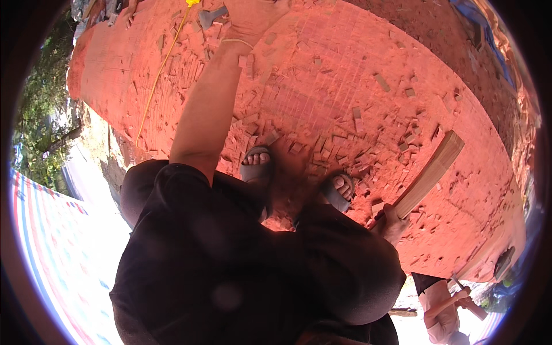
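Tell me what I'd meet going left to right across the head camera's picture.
Striped sheet, yellow cord, grey blade-shaped piece, left hand, right sandal, right hand holding a wooden piece, small dark object.

Salmon red colours the wood, its chips browner. At three o'clock the plank is brown with darker streaks (the grain shows). Ten o'clock: a yellow cord, green leaves. Six: black clothing. Eight: a tarp striped red, white and blue. The sandals are dark grey.
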### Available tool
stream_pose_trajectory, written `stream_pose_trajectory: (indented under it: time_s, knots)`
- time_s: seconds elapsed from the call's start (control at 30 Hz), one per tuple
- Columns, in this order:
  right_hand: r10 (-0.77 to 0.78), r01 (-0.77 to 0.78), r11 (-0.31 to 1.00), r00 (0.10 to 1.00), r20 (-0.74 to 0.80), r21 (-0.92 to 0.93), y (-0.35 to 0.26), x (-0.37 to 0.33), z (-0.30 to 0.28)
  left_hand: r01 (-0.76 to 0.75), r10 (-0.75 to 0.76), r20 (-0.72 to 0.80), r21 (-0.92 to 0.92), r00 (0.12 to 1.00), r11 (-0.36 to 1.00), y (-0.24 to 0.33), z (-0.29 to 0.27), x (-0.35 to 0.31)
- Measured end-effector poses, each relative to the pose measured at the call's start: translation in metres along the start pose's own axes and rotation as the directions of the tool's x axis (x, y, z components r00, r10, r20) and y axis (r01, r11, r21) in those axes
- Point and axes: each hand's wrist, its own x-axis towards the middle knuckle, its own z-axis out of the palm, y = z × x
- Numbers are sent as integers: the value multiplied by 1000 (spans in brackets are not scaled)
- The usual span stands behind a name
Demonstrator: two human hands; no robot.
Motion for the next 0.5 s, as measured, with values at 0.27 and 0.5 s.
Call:
stream_pose_trajectory:
  time_s: [0.27,0.5]
  knots:
    - [-65,65,998,996,53,3,5,3,-6,-359,525,380,-427,762,830,39,2,-45]
    - [1,-1,1000,1000,25,7,11,-20,4,-212,544,445,-602,711,770,98,45,-174]
